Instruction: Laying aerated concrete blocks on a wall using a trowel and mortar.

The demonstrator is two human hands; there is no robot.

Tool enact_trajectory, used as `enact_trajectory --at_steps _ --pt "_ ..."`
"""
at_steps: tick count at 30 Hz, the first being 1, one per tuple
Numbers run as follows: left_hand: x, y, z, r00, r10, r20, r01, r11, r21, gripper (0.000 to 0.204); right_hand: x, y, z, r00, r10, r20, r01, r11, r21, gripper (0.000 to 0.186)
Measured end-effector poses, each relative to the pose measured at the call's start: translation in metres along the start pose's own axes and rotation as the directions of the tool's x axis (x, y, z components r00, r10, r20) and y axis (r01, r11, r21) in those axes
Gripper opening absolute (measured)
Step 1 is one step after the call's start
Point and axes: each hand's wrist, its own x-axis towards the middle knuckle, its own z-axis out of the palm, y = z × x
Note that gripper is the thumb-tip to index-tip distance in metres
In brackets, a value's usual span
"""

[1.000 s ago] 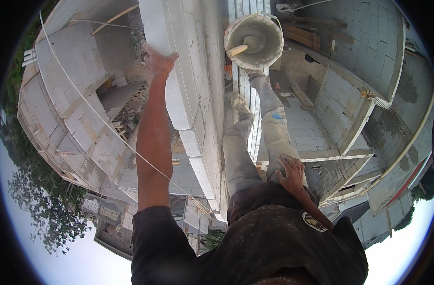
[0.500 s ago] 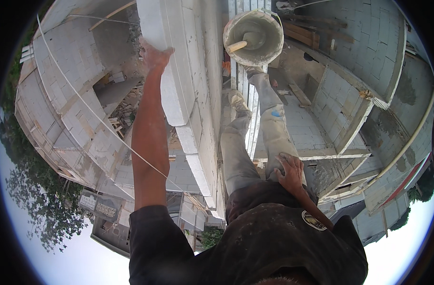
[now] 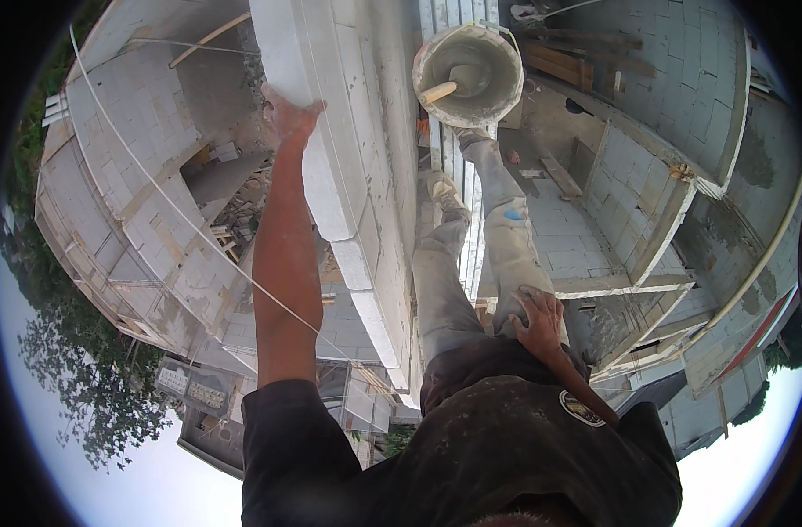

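My left hand reaches out to a pale wall block on top of the wall. Its thumb lies over the block's edge and its fingers go along the outer side, partly hidden. A thin string runs along the blocks close to the thumb. My right hand rests on my thigh, fingers spread, holding nothing. Ahead of my feet stands a mortar-smeared bucket. Inside it leans a trowel-like tool with a wooden handle; its blade is partly sunk in grey mix.
My feet are on a narrow ribbed metal walkway beside the wall. A drop with rubble lies beyond the wall at left. Unfinished block rooms lie below at right, with timber boards. A pale cord crosses the left side.
The whole view has shifted slightly to the right and down. My left hand stays on the block's edge, and my right hand stays on my thigh.
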Motion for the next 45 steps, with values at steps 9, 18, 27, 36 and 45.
enact_trajectory --at_steps 9,18,27,36,45 --pt "-0.005 0.004 0.004 0.999 0.034 0.028 -0.033 0.999 -0.038 0.122 0.005 -0.003 0.002 1.000 -0.005 -0.007 0.005 1.000 0.002 0.052" --pt "-0.090 -0.143 0.051 0.935 0.341 -0.095 -0.351 0.857 -0.377 0.089 0.014 -0.003 0.007 0.998 -0.052 0.023 0.055 0.975 -0.216 0.051" --pt "-0.134 -0.184 0.078 0.906 0.387 -0.171 -0.413 0.727 -0.549 0.094 0.220 -0.146 -0.006 0.866 -0.476 -0.151 0.478 0.878 -0.029 0.060" --pt "-0.154 -0.199 0.103 0.806 0.408 -0.429 -0.516 0.839 -0.173 0.090 0.361 -0.344 -0.030 0.454 -0.846 -0.281 0.538 0.511 -0.670 0.051" --pt "-0.153 -0.203 0.114 0.829 0.377 -0.413 -0.480 0.859 -0.178 0.079 0.399 -0.315 0.001 0.292 -0.948 0.129 0.649 0.097 -0.755 0.028"
